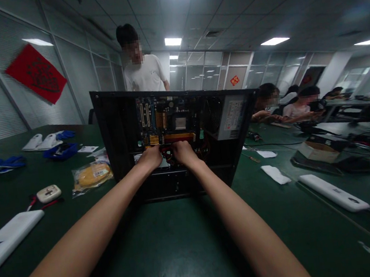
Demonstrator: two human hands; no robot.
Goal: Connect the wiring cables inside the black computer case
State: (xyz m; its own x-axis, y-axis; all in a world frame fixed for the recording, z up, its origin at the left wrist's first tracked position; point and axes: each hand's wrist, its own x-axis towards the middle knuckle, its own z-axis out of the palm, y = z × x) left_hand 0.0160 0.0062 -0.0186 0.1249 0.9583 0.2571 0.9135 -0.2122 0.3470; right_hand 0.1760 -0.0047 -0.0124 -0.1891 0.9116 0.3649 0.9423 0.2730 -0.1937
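An open black computer case stands on the green table in front of me. Inside it I see a motherboard with a bare metal square near its middle, and a labelled power supply at the upper right. My left hand reaches in below the board, fingers closed by its lower edge. Beside it, my right hand is also closed, just under the orange and yellow memory slots. Dark and red cables run between and around the hands. Whatever the fingers pinch is hidden from view.
On the left lie a yellow item in a clear bag, a white power bank, a blue tray and gloves. Another white block and a cardboard box are at right. A person stands behind the case.
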